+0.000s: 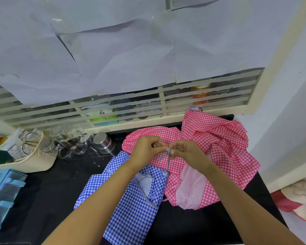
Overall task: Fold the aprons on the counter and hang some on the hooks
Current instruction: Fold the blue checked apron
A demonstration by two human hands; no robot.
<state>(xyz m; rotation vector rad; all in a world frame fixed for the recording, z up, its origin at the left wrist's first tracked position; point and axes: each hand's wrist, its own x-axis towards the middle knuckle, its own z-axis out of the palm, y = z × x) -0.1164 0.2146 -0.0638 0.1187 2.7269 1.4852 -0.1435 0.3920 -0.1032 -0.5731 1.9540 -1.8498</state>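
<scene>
A blue-and-white checked apron (131, 206) lies folded on the black counter (51, 200), under my forearms. To its right, a pink-and-white checked apron (219, 156) lies crumpled, reaching back to the window sill. Both hands meet above the two aprons. My left hand (147, 147) and my right hand (185, 150) each pinch the thin striped strap (167, 153) of the blue apron between fingertips. The strap runs down from my fingers to the blue apron. No hooks are in view.
Glass jars (67, 142) and a steel tin (103, 142) stand at the back left of the counter. A cream basket (34, 163) holds scissors and packets. Blue boxes (2, 191) sit at the far left. A louvred window (131, 106) covered with paper is behind. The counter ends at the right.
</scene>
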